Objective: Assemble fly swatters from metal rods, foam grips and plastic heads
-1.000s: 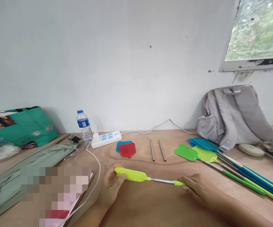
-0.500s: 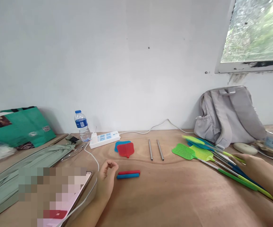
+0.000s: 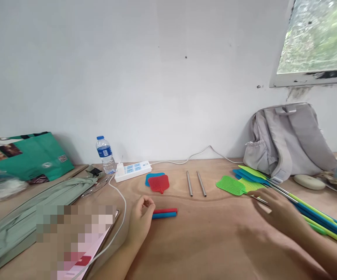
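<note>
My left hand [image 3: 141, 217] hovers with its fingers curled to the thumb, nothing seen in them, beside a red tube [image 3: 168, 211] and a blue tube [image 3: 166, 215] lying together. My right hand [image 3: 281, 210], slightly blurred, is over the fly swatters with fingers stretched and thumb apart. Under it runs the metal rod of a green fly swatter [image 3: 231, 186]; a yellow-green swatter [image 3: 251, 185] lies behind. Further back rest a blue fly swatter [image 3: 250, 175] and more handles. A red swatter head [image 3: 159, 182] overlaps a blue swatter head [image 3: 151, 177]. Two metal rods [image 3: 189, 183] lie mid-table.
A white power strip [image 3: 133, 170] and water bottle [image 3: 105, 155] stand near the wall. A grey backpack [image 3: 287, 140] is at the right, a green bag [image 3: 42, 159] at the left. A white cable [image 3: 124, 210] crosses a blurred-out tablet-like screen [image 3: 98, 237].
My right hand has left the yellow-green swatter handle, which now lies on the pile, and moved left over the green swatter's rod. The view has shifted slightly; my left hand stays curled near the tubes.
</note>
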A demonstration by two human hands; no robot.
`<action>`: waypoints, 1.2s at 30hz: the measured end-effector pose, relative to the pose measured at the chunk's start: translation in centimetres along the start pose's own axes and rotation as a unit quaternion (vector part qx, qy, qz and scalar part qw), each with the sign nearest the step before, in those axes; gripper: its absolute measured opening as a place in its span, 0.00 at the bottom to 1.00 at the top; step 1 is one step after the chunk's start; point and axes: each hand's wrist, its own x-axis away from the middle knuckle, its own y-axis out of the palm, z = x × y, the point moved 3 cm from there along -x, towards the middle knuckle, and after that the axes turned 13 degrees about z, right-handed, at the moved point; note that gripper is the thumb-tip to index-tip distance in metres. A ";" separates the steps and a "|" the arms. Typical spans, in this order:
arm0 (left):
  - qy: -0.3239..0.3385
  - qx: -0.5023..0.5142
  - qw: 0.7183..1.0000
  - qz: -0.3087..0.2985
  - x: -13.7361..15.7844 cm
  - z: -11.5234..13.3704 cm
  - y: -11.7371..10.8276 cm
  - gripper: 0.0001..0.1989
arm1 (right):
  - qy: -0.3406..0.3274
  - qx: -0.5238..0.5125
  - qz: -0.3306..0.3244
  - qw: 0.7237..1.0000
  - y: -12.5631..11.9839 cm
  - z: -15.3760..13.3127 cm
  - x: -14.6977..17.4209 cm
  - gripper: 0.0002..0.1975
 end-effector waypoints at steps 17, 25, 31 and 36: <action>0.136 -0.166 0.962 -0.171 1.3 1.7 1.2 0.09 | 0.132 -0.150 -0.183 0.963 11.8 -4.7 -4.5 0.08; 0.153 -0.177 0.951 -0.203 1.5 2.2 1.3 0.08 | 0.243 -0.216 -0.149 0.934 11.3 -3.7 -3.5 0.07; 0.180 -0.130 0.938 -0.266 2.2 2.3 1.5 0.09 | 0.421 -0.364 -0.028 0.830 11.7 -2.7 -3.3 0.11; 0.194 -0.110 0.917 -0.332 3.0 2.6 1.7 0.07 | 0.487 -0.463 0.007 0.741 10.4 -4.2 -1.8 0.16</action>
